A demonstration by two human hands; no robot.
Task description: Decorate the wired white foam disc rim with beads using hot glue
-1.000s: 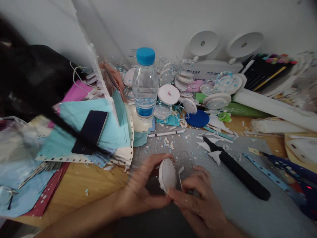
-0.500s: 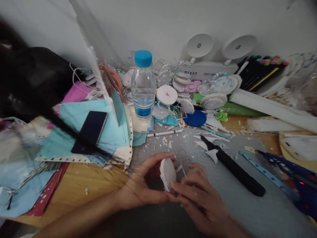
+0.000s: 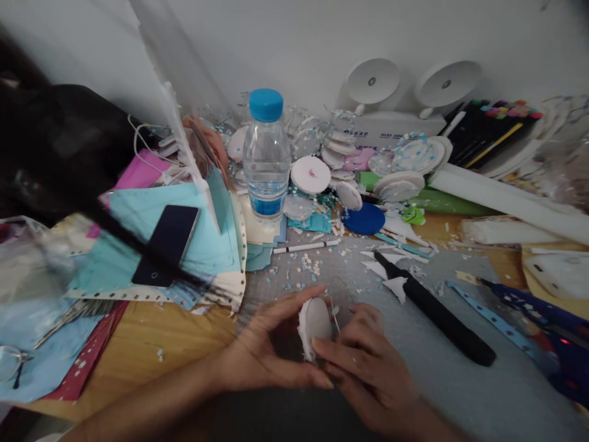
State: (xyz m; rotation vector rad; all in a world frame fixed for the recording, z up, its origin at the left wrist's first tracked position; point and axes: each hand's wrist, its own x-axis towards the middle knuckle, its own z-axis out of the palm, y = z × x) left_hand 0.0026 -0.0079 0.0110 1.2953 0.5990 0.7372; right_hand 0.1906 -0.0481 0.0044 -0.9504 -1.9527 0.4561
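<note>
Currently both hands pinch one white foam disc [image 3: 315,320], held on edge just above the grey cutting mat [image 3: 460,393], near its front-left part. Left hand [image 3: 262,350] curls round the disc's left face, thumb under, fingers over the top rim. Right hand [image 3: 363,362] closes on the right side; a thin clear plastic piece [image 3: 343,301] stands just beside the disc between the two, but blur hides whether it touches the disc. Disc faces left-right, its rim running toward the wall and back. Both hands equally near, no free hand.

Room: bare mat right of the right hand up to the black craft knife [image 3: 435,313], which lies diagonally, well apart. Paper scraps [image 3: 396,285] and a white pen [image 3: 306,247] lie beyond the hands. Water bottle [image 3: 267,156] stands farther back; black phone [image 3: 166,244] on teal paper [image 3: 138,212] off to the left. Wooden desk edge [image 3: 161,337] bare under the left forearm.
</note>
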